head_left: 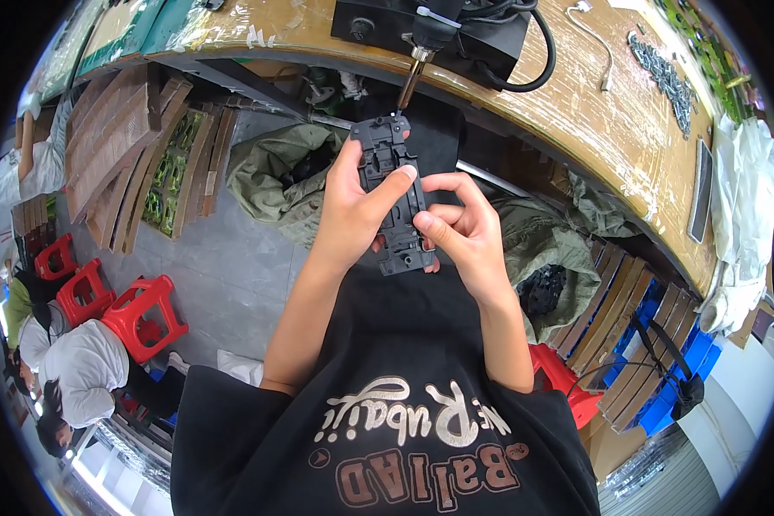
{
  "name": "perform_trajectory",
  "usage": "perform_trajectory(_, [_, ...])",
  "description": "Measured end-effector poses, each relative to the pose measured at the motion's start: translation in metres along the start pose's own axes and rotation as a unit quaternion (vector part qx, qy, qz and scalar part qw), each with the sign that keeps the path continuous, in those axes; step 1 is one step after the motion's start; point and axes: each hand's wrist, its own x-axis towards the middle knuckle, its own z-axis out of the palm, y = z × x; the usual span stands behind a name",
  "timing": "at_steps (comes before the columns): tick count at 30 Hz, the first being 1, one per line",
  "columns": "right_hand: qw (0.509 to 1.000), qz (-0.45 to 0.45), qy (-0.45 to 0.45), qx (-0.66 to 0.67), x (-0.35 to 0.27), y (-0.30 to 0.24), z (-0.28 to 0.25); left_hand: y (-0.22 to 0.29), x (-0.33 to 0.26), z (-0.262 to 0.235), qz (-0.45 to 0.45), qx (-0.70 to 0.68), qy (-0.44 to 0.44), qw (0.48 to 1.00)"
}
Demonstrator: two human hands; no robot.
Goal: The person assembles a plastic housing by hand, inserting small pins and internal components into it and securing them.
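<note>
A long black moulded plastic chassis is held lengthwise in front of me, its cavities and ribs facing up. My left hand grips its left side, with the thumb laid across the top. On the other side my right hand is closed, thumb and bent fingers against the chassis's right edge and lower end. At the far end, the thin tip of a driver-like metal tool comes down at a corner of the chassis. I cannot tell whether the tip touches it.
A black machine box with a thick cable stands on the worn wooden bench. Small dark parts lie at the bench's right. Green cloth sacks sit below on both sides. Brown trays, red stools and seated people are at left.
</note>
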Motion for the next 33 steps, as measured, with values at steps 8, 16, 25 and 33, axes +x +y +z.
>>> perform_trajectory(8, [1.0, -0.023, -0.001, -0.008, 0.002, -0.004, 0.002, 0.006, 0.002, 0.003, 0.04, -0.006, 0.004, 0.999])
perform_trajectory(16, [0.999, -0.033, 0.007, -0.023, 0.0, -0.007, 0.004, 0.007, 0.003, 0.004, 0.037, -0.02, 0.003, 0.999])
perform_trajectory(25, [0.999, -0.04, 0.006, -0.003, 0.001, -0.006, 0.005, 0.002, 0.004, 0.004, 0.04, -0.064, 0.005, 0.997])
perform_trajectory(33, [0.999, -0.03, 0.009, -0.008, -0.001, 0.007, -0.001, -0.005, 0.0, 0.001, 0.038, -0.001, 0.009, 0.999])
